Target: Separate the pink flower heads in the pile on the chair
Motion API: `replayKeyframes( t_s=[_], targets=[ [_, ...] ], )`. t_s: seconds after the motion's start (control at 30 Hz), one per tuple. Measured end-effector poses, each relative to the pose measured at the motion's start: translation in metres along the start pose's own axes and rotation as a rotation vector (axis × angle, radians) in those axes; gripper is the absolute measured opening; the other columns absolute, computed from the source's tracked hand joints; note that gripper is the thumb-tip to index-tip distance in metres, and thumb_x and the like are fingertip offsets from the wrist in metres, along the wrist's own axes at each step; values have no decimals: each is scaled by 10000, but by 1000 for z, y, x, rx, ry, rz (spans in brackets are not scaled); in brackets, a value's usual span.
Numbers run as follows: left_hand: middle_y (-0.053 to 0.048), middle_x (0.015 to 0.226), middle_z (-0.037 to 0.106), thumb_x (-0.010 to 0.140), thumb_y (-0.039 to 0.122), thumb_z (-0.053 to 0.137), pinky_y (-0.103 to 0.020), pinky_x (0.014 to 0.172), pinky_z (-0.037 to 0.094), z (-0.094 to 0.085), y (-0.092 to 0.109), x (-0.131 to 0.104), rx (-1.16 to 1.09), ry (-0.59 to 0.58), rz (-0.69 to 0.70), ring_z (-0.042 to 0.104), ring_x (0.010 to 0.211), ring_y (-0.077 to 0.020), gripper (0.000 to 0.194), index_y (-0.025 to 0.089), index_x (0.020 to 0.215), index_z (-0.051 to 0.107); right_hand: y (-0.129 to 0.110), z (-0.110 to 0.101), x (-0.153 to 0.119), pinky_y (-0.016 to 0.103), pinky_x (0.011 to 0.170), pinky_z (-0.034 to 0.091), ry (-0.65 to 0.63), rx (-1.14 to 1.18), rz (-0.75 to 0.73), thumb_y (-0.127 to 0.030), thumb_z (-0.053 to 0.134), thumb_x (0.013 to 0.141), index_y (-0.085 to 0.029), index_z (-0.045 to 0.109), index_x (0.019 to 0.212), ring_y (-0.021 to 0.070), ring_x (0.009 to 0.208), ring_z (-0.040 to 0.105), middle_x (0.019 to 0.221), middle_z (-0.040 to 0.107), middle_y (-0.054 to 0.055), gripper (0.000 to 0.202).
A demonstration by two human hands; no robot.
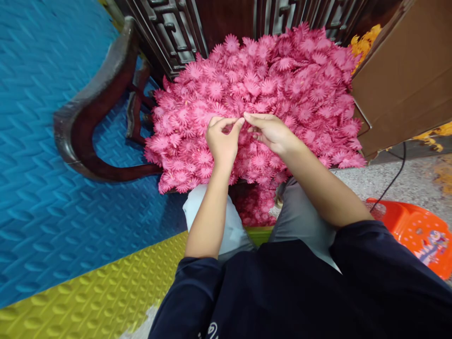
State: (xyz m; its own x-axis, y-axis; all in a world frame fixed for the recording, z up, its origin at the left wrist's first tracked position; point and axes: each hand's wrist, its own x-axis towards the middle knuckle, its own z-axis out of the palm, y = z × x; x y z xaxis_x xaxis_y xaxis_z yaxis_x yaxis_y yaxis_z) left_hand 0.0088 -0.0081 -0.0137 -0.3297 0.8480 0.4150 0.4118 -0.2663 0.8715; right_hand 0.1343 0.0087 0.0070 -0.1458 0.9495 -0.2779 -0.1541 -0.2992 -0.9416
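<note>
A broad heap of pink artificial flowers (pixel 296 99) with thin, spiky petals lies in front of me. Over its near part, my left hand (pixel 223 140) is closed in a pinch, thumb against forefinger. My right hand (pixel 271 133) pinches too, its fingertips meeting those of the left, while its lower fingers curl loosely. Whatever lies between the fingertips is too small to make out against the pink.
A dark curved wooden armrest (pixel 76 127) stands at the left above blue matting (pixel 31 188). Yellow matting (pixel 106 287) borders it. To the right are a brown cardboard box (pixel 406 80), orange flowers (pixel 365 43), a black cable (pixel 398 173) and an orange plastic stool (pixel 416 230). Carved dark panels (pixel 226 23) rise behind.
</note>
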Motion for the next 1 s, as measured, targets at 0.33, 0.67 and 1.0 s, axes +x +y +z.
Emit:
replayKeyframes(
  t_s=[0.33, 0.67, 1.0],
  targets=[
    [9, 655, 538, 744, 170, 709, -270, 678, 419, -7, 0, 1, -17, -51, 33, 498, 647, -120, 183, 196, 581, 628, -3, 2, -7, 172, 549, 397, -16, -23, 12, -318, 724, 757, -196, 728, 840, 25, 548, 484, 771, 695, -29, 147],
    [7, 684, 581, 779, 141, 659, -259, 704, 425, -2, -9, 4, -180, -120, -63, 542, 686, -121, 175, 195, 617, 619, -4, 1, 0, 157, 480, 336, 69, 44, 50, -260, 662, 816, -149, 628, 736, 13, 486, 445, 630, 567, -49, 141],
    [-16, 780, 514, 844, 471, 582, -284, 791, 416, -9, -25, 15, -37, 212, 25, 518, 786, -147, 312, 193, 705, 563, -5, 8, -2, 145, 510, 333, 221, 59, 54, -148, 561, 859, -138, 642, 870, 1, 517, 430, 747, 606, -38, 83]
  ],
)
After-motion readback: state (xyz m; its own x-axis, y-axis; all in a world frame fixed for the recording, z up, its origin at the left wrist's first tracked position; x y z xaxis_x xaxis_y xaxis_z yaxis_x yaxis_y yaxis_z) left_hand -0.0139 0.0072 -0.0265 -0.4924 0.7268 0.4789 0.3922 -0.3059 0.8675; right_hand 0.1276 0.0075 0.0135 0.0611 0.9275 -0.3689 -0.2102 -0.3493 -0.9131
